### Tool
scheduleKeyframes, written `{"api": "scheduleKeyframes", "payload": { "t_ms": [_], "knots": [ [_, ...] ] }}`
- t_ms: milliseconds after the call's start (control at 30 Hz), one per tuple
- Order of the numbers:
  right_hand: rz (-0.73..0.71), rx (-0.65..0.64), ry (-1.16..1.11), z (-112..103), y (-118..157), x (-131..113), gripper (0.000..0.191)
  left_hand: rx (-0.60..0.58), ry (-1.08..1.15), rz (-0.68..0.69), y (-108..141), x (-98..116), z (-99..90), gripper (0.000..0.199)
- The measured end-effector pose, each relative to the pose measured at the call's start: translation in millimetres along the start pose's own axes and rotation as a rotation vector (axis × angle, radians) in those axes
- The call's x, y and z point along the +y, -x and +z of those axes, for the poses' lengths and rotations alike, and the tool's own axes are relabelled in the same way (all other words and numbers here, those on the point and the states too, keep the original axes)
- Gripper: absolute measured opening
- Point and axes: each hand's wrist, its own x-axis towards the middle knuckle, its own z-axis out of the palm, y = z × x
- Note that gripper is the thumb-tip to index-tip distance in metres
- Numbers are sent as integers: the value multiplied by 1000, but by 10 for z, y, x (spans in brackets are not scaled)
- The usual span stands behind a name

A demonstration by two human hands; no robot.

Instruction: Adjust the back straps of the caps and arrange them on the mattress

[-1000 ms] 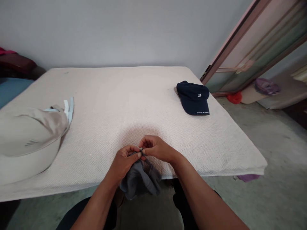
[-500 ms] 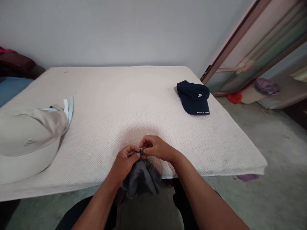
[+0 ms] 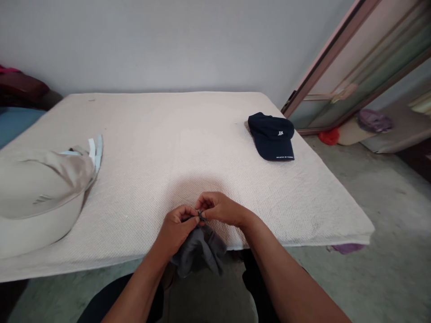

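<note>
Both hands meet at the front edge of the cloth-covered surface, pinching the top of a dark grey cloth item (image 3: 198, 253). My left hand (image 3: 175, 226) grips it from the left between thumb and fingers. From the right, my right hand (image 3: 218, 208) pinches a thin strap-like or cord-like bit at the same spot. The rest of the grey cloth hangs crumpled below the fingers, over the edge. Its full shape is hidden by the folds. A beige cap (image 3: 43, 193) lies to the left, and a navy cap (image 3: 272, 137) with white lettering lies at the right.
A white textured cover (image 3: 151, 134) spreads over the surface, up to a grey wall (image 3: 175, 45). Pale straps (image 3: 97, 152) stick up behind the beige cap. A sliding door frame (image 3: 330, 58) stands at the right, with a red item (image 3: 329, 137) on the floor.
My fingers have shifted very slightly at the pinched spot, and the grey cloth's folds have moved a little. Both caps stay where they were.
</note>
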Motion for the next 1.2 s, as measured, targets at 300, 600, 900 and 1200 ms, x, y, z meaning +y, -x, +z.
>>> {"api": "scheduleKeyframes", "payload": {
  "t_ms": [300,600,900,1200],
  "knots": [
    [-30,-17,-43,35,-24,11,19,28,-80,-17,-13,14,16,7],
    [-33,-11,-66,42,-30,16,17,14,-156,48,-17,11,28,8],
    [-26,62,-206,39,-8,-12,18,25,143,-41,26,51,53,13],
    [-35,47,-364,14,21,-58,20,-41,370,-91,15,35,33,14]
  ]
}}
